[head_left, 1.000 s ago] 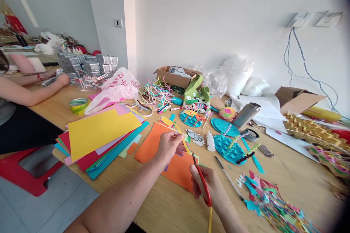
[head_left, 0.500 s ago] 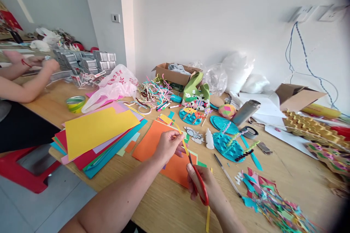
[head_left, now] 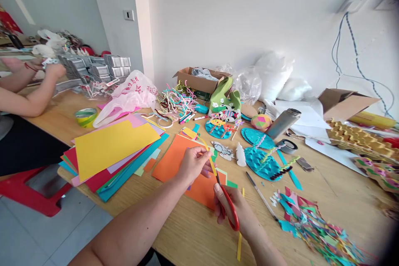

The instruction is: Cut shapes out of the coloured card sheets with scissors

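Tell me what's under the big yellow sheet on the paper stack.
Edges of a red sheet, a lilac sheet and a blue sheet, among others, stick out from under the yellow sheet. Whatever lies wholly beneath it is covered and cannot be seen.

Colored sheets point(head_left: 115, 145), orange paper point(head_left: 170, 160), a pen point(head_left: 262, 195) and a heap of scraps point(head_left: 314, 220) lie on the wooden counter point(head_left: 181, 232) before me.

Bright, diffuse light; shadows soft. Sheen on flask point(head_left: 284, 123). Right corners black; outlet point(head_left: 357, 1) stretched, blurred. Centre sharper.
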The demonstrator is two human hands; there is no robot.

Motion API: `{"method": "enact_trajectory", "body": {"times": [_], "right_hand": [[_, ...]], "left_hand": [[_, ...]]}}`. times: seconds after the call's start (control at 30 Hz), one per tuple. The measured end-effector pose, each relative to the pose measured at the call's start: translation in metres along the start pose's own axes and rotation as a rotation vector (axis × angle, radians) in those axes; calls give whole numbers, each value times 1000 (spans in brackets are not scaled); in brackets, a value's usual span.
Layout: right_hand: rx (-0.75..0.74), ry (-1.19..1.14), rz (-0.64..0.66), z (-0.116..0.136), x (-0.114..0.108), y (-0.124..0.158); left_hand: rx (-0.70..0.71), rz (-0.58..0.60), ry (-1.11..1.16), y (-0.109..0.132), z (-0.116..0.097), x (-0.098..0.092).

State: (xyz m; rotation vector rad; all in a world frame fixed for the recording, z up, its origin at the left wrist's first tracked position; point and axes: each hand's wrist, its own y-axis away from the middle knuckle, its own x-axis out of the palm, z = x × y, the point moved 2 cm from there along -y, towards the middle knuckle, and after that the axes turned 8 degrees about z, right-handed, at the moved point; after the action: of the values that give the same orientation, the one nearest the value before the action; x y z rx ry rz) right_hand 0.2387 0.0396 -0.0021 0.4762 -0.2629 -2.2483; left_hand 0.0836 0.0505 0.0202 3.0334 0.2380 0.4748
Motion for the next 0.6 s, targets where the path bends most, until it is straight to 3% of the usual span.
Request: {"method": "enact_trajectory", "body": {"times": [0.6], "right_hand": [[3, 12, 26, 10, 0, 3]], "left_hand": [[43, 16, -95, -2, 5, -1]]}}
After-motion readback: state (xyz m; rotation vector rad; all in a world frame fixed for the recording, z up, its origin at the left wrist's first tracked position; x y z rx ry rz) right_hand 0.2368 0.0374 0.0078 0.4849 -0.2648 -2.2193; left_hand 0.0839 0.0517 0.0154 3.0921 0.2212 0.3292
